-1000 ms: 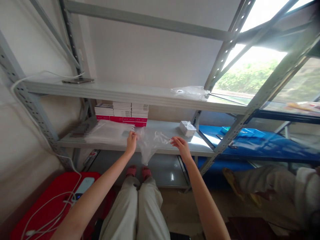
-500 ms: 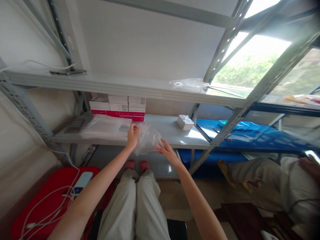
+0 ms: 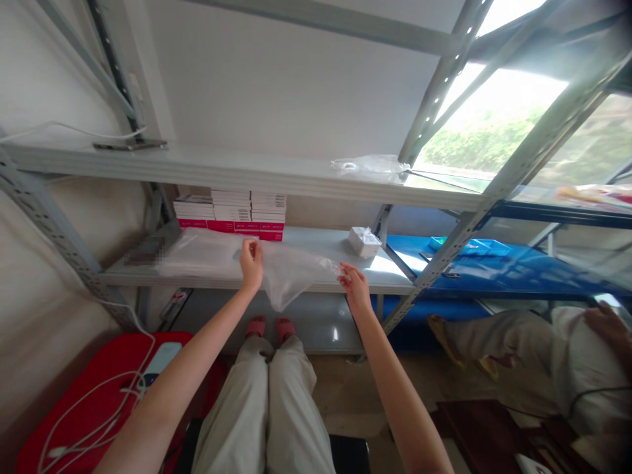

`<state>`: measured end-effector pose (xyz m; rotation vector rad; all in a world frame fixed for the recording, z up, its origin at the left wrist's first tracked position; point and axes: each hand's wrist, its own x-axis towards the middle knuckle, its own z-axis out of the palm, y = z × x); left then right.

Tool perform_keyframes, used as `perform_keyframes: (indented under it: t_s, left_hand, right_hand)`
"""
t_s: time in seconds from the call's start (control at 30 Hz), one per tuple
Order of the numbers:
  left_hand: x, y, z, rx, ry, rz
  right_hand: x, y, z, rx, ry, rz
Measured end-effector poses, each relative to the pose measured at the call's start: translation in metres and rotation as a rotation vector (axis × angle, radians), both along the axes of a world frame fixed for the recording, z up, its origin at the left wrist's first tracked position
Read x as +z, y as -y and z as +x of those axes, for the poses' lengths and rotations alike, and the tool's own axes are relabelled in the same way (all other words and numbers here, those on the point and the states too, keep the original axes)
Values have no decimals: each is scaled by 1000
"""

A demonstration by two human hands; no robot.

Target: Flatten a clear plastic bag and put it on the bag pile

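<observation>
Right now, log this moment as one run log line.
left hand: grips clear plastic bag | right hand: grips bag's other edge | bag: stretched over grey shelf edge | behind: stacked boxes

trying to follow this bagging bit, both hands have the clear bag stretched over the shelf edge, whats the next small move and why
Probably lay the clear plastic bag flat on the shelf. The left hand and right hand pinch opposite ends, holding it spread, yet its lower corner hangs below the shelf edge. Setting it down beside the stack of flat bags would steady it.
</observation>
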<state>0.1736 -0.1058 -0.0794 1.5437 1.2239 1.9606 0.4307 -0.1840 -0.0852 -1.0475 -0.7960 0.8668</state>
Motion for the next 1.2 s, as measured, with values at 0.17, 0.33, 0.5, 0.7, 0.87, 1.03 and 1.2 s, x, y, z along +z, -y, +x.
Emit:
perform_keyframes:
  t_s: [0.17, 0.33, 0.5, 0.7, 0.87, 1.03, 1.2]
  left_hand:
    - [7, -5, -9, -169, 34, 5]
    - [6, -12, -20, -226, -21, -135]
    - [3, -14, -21, -218, 43, -154]
    - [8, -17, -2, -193, 123, -114]
    - [0, -38, 22, -163, 82, -125]
    - [-16, -61, 36, -55, 127, -250]
    - [-23, -67, 45, -66, 166, -393]
  right_hand:
    - [18, 10, 26, 177, 254, -67]
    - [19, 12, 51, 252, 475, -108]
    - [20, 4, 66, 244, 582, -128]
    - [47, -18, 90, 64, 599, -88]
    - [34, -42, 79, -23, 355, 3]
    - [-30, -36, 25, 99, 241, -173]
    - [-71, -25, -23, 304, 402, -50]
